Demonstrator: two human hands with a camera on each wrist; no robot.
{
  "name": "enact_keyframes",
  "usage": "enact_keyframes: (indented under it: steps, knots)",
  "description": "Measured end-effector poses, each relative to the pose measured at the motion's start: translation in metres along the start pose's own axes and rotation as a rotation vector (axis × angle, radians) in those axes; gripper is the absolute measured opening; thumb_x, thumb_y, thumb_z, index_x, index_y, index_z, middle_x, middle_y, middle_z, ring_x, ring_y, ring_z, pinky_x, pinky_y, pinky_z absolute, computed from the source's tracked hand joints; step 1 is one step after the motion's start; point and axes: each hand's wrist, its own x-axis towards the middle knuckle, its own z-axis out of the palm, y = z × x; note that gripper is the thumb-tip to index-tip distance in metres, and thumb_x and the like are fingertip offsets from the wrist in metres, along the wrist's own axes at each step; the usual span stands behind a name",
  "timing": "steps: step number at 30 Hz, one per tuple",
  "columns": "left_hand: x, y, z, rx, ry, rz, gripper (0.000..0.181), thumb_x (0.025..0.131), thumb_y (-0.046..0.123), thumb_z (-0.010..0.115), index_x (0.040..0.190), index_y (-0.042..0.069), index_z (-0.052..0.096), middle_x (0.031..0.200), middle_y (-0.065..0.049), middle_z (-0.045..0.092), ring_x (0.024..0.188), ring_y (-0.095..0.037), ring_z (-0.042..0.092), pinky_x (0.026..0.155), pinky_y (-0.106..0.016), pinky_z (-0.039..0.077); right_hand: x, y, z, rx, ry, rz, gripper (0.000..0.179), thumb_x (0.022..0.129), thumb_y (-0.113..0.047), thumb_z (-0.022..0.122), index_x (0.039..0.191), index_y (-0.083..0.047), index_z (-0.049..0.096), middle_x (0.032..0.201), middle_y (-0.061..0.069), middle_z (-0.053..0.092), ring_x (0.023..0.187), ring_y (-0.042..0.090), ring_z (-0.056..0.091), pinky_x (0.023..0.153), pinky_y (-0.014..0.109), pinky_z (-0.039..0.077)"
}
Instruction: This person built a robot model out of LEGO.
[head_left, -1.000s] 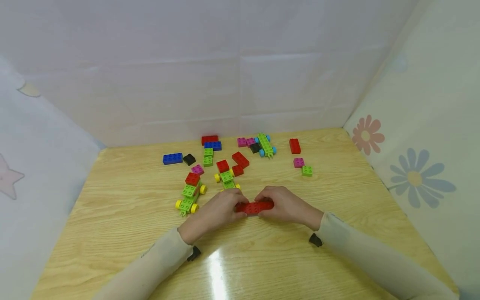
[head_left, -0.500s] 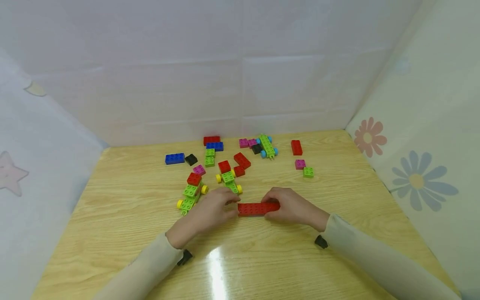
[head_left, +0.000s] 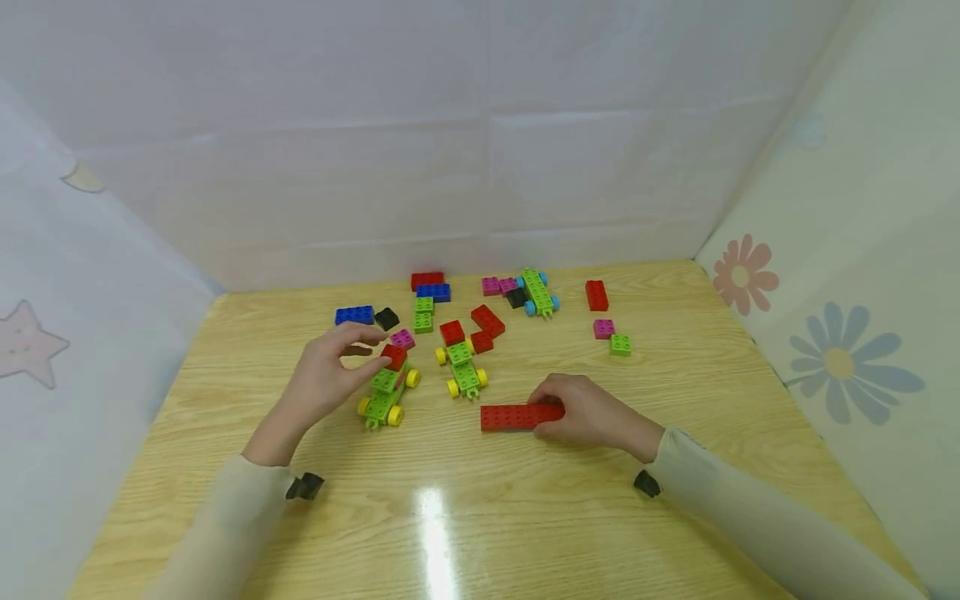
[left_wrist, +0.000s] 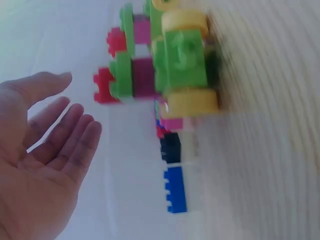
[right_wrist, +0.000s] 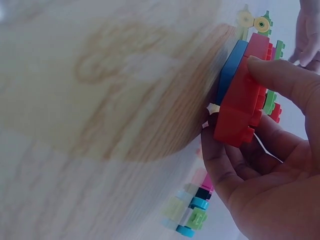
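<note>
My right hand (head_left: 588, 412) grips the right end of a long row of red bricks (head_left: 506, 417) between thumb and fingers. A blue brick (right_wrist: 231, 75) shows beneath the red ones in the right wrist view. My left hand (head_left: 326, 371) is beside a green toy car with yellow wheels (head_left: 381, 407), its fingers loosely bent and holding nothing. On top of that car sits a small red brick (head_left: 394, 357); the left wrist view shows a gap between it and the hand. A second green car with yellow wheels (head_left: 465, 377) stands to the right, also topped with red.
Behind the cars lie a blue brick (head_left: 354, 315), a black brick (head_left: 387, 317), a pink brick (head_left: 402, 338) and loose red bricks (head_left: 488, 320). A green car base with blue wheels (head_left: 537, 292) stands farther back. A green brick (head_left: 620, 344) lies to the right.
My left hand has let go of the red brick row's left end and moved left to beside the first car. The right hand keeps its grip on the row.
</note>
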Motion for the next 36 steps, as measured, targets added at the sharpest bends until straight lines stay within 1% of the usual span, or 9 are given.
enact_keyframes:
  steps: [3,7,10,13,16,21,25,31,36]
  knots:
    - [0.003,-0.015,-0.005,-0.066,-0.064,-0.084,0.043,0.103,0.018,0.084,0.143,0.007,0.072,0.145,-0.015,0.072,0.126,-0.043,0.075,0.109,-0.062,0.062,0.001,0.0,0.0,-0.001,-0.005,0.006,0.032,0.097,-0.029,0.09,0.125,-0.018,0.08,0.123,-0.004,0.077,0.112,0.013,0.068,0.106,0.043,0.059]
    - [0.005,-0.027,-0.006,-0.168,-0.15,-0.161,0.05,0.104,0.026,0.083,0.149,0.009,0.069,0.158,-0.013,0.064,0.137,-0.042,0.071,0.113,-0.051,0.062,0.003,-0.001,0.0,-0.001,-0.018,0.019,0.032,0.097,-0.029,0.09,0.125,-0.019,0.08,0.122,-0.005,0.076,0.109,0.012,0.066,0.105,0.041,0.058]
    - [0.006,-0.034,-0.005,-0.236,-0.181,-0.173,0.05,0.104,0.024,0.083,0.149,0.007,0.069,0.161,-0.012,0.061,0.14,-0.04,0.07,0.112,-0.035,0.062,0.003,-0.002,-0.002,0.001,-0.022,0.021,0.031,0.097,-0.028,0.089,0.125,-0.019,0.08,0.122,-0.005,0.076,0.108,0.012,0.065,0.104,0.041,0.058]
    - [0.007,-0.039,-0.005,-0.269,-0.192,-0.166,0.047,0.104,0.02,0.083,0.147,0.006,0.071,0.158,-0.013,0.063,0.138,-0.039,0.07,0.107,-0.018,0.06,0.003,-0.004,-0.002,-0.002,-0.02,0.018,0.031,0.097,-0.027,0.089,0.125,-0.018,0.08,0.121,-0.004,0.076,0.108,0.013,0.065,0.104,0.041,0.057]
    - [0.008,-0.042,-0.006,-0.279,-0.199,-0.157,0.043,0.104,0.017,0.082,0.145,0.007,0.073,0.155,-0.014,0.065,0.136,-0.039,0.071,0.102,-0.011,0.057,0.003,-0.004,-0.002,-0.008,-0.02,0.015,0.031,0.097,-0.028,0.089,0.125,-0.019,0.08,0.122,-0.005,0.076,0.11,0.013,0.066,0.105,0.042,0.058]
    - [0.008,-0.042,-0.005,-0.31,-0.213,-0.161,0.039,0.103,0.013,0.082,0.141,0.006,0.074,0.153,-0.017,0.065,0.133,-0.041,0.073,0.1,-0.017,0.062,0.002,-0.003,-0.003,-0.001,-0.022,0.019,0.031,0.097,-0.028,0.089,0.125,-0.02,0.08,0.125,-0.005,0.078,0.115,0.015,0.068,0.109,0.046,0.058]
    - [0.005,-0.038,-0.003,-0.319,-0.216,-0.18,0.039,0.103,0.014,0.084,0.14,0.006,0.075,0.148,-0.018,0.068,0.129,-0.041,0.075,0.1,-0.022,0.064,0.001,-0.004,-0.007,0.008,-0.01,0.013,0.031,0.098,-0.028,0.088,0.127,-0.02,0.08,0.128,-0.004,0.078,0.119,0.018,0.069,0.11,0.048,0.059]
    - [-0.001,-0.026,0.005,-0.318,-0.235,-0.22,0.04,0.102,0.019,0.085,0.138,0.009,0.075,0.145,-0.016,0.072,0.129,-0.04,0.076,0.101,-0.027,0.066,0.004,-0.008,-0.015,-0.004,0.013,-0.022,0.033,0.1,-0.03,0.087,0.13,-0.019,0.08,0.128,-0.004,0.078,0.115,0.015,0.07,0.107,0.044,0.061]
    - [-0.005,-0.013,0.014,-0.31,-0.238,-0.227,0.04,0.099,0.021,0.088,0.136,0.009,0.076,0.142,-0.016,0.075,0.126,-0.038,0.078,0.099,-0.03,0.067,0.01,-0.02,-0.023,0.01,0.047,-0.065,0.034,0.099,-0.027,0.088,0.131,-0.016,0.08,0.125,-0.003,0.079,0.112,0.015,0.071,0.104,0.042,0.062]
